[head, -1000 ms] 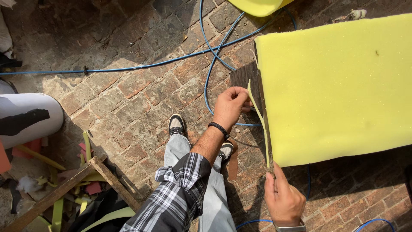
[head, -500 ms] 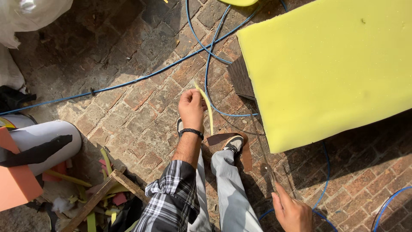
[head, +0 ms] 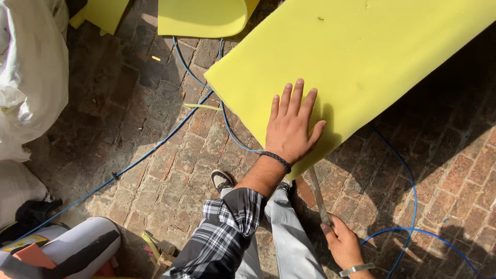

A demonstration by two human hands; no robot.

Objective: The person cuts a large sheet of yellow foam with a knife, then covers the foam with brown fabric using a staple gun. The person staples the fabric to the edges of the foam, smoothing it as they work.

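Two hands engaged: left hand (head: pixel 293 126) fingers spread flat on soft, light foam sheet (head: pixel 361 57); right hand (head: pixel 343 243) fingers closed around knife (head: pixel 319 194); foam likely best gripped at its edge.

Hard daylight from the upper left; the yellow foam sheet (head: pixel 361 62) is bright, nearly glaring. Deep shadow falls on the brick floor (head: pixel 170 170) to the foam's right and below the left hand (head: pixel 292 129). Focus sharp throughout; slight wide-angle stretching at the edges.
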